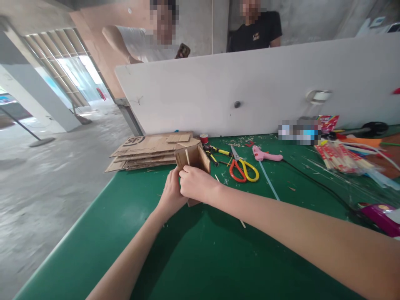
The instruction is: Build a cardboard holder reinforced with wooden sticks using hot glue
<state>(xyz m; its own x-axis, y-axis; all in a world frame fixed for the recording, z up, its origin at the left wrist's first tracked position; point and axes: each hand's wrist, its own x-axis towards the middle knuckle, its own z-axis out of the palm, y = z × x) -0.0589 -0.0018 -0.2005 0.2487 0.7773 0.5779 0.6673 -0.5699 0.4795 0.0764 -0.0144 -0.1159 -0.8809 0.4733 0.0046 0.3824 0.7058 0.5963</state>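
Note:
A small open cardboard box (197, 159) stands on the green table, with a thin wooden stick (187, 157) upright against its near left wall. My left hand (172, 191) is wrapped round the left side of the box. Closed at the stick's lower end, my right hand (196, 182) pinches it against the cardboard; its fingertips are partly hidden. Another thin stick (242, 223) lies on the table under my right forearm. Red-and-yellow scissors (242, 166) lie to the right of the box, and pliers with yellow-black handles (220, 151) lie just behind it.
Flat cardboard sheets (146, 151) are stacked at the back left. A pink glue gun (265, 155), its cable and bagged sticks (345, 156) lie to the right. A white board (200, 96) edges the table; two people stand behind it, one holding a phone (183, 51).

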